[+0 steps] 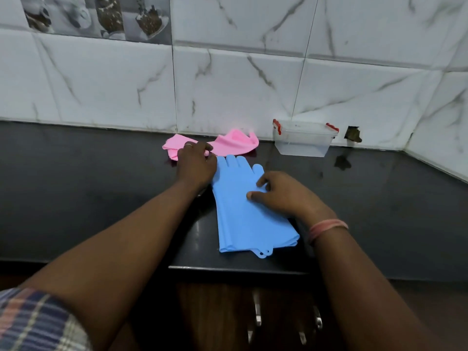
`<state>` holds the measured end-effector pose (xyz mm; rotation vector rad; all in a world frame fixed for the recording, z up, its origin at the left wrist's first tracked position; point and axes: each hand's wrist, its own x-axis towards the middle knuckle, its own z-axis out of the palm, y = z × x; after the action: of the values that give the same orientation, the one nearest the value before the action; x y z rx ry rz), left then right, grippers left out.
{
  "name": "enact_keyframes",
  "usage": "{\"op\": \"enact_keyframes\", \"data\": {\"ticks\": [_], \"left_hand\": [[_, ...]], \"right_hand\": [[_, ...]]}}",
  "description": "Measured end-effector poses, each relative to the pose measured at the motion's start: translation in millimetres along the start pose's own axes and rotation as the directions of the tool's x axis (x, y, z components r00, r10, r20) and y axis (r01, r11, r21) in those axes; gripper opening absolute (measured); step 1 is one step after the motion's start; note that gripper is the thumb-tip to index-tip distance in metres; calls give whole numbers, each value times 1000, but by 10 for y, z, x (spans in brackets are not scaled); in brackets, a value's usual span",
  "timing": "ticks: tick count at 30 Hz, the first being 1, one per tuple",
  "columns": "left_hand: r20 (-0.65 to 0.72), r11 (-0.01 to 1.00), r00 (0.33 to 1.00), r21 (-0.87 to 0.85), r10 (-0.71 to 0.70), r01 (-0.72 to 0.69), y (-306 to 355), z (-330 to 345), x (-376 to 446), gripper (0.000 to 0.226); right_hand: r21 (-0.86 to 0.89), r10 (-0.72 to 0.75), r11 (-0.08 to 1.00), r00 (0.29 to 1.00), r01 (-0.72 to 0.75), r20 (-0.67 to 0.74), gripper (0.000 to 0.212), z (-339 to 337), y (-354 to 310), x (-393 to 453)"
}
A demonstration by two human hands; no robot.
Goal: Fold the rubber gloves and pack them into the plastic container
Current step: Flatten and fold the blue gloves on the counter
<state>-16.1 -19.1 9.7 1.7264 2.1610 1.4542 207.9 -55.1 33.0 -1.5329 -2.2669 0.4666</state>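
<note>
Blue rubber gloves (243, 214) lie flat and stacked on the black counter, fingers pointing toward the wall, cuffs near the front edge. My right hand (283, 196) rests on the palm area of the blue gloves, fingertips pressing down. My left hand (196, 164) sits at the blue gloves' left finger edge and overlaps crumpled pink rubber gloves (235, 143) lying near the wall; whether it grips anything is hidden. A clear plastic container (304, 141) with red clips stands open and empty at the back right against the wall.
The black counter (101, 186) meets a marble-tiled wall (253, 84) at the back and on the right. A chipped hole (353, 134) marks the wall beside the container. Below the front edge are wooden cabinet doors with metal handles (257, 312).
</note>
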Motion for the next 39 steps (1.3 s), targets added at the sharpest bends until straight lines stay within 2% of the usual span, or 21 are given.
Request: {"op": "enact_keyframes", "data": {"ticks": [2, 4, 6, 8, 12, 14, 17, 19, 21, 25, 28, 30, 33, 36, 39], "left_hand": [[4, 995, 995, -4, -104, 104, 55, -101, -187, 25], [96, 986, 982, -16, -163, 165, 132, -196, -431, 22], [173, 991, 976, 51, -131, 124, 204, -290, -705, 26], [195, 981, 973, 169, -127, 95, 283, -411, -934, 37], [260, 950, 940, 273, -222, 150, 448, -632, -1171, 51], [321, 941, 910, 294, -262, 167, 553, -698, -1237, 53], [395, 925, 870, 345, -295, 157, 670, -751, -1297, 44], [447, 932, 837, 310, -316, 186, 695, -778, -1287, 33], [495, 941, 800, 174, -339, 292, 683, -832, -1260, 27], [531, 878, 744, 2, -407, 479, 620, -902, -1236, 28], [547, 879, 730, 26, -411, 475, 574, -909, -1268, 30], [521, 907, 763, 55, -383, 418, 552, -902, -1291, 31], [486, 941, 807, 137, -335, 308, 590, -914, -1325, 33], [464, 938, 827, 281, -318, 203, 644, -935, -1348, 39], [506, 929, 787, 287, -354, 233, 676, -945, -1304, 35]], "right_hand": [[48, 70, 997, 997, -68, -37, 48, 30, 9, -146], [83, 128, 989, 990, -123, -59, 46, 9, -22, -234], [95, 170, 982, 984, -164, -54, 40, -28, -48, -291], [78, 198, 978, 979, -194, -42, 35, -55, -67, -330], [30, 264, 964, 964, -264, 16, 25, -93, -127, -401], [26, 288, 957, 957, -289, 15, 21, -97, -136, -433], [161, 323, 930, 944, -329, 62, 19, -113, -158, -488], [251, 326, 906, 940, -342, 106, 17, -132, -180, -528], [311, 315, 888, 940, -340, 131, 15, -140, -198, -556], [332, 331, 872, 933, -360, 143, 19, -96, -200, -587], [235, 317, 917, 946, -324, 67, 28, -23, -173, -576], [85, 283, 956, 959, -280, -27, 37, 18, -162, -584], [-96, 289, 949, 950, -301, -118, 42, 40, -164, -628], [-165, 324, 929, 943, -332, -73, 44, -18, -160, -622], [-169, 349, 925, 937, -341, 20, 46, -118, -130, -534]]}}
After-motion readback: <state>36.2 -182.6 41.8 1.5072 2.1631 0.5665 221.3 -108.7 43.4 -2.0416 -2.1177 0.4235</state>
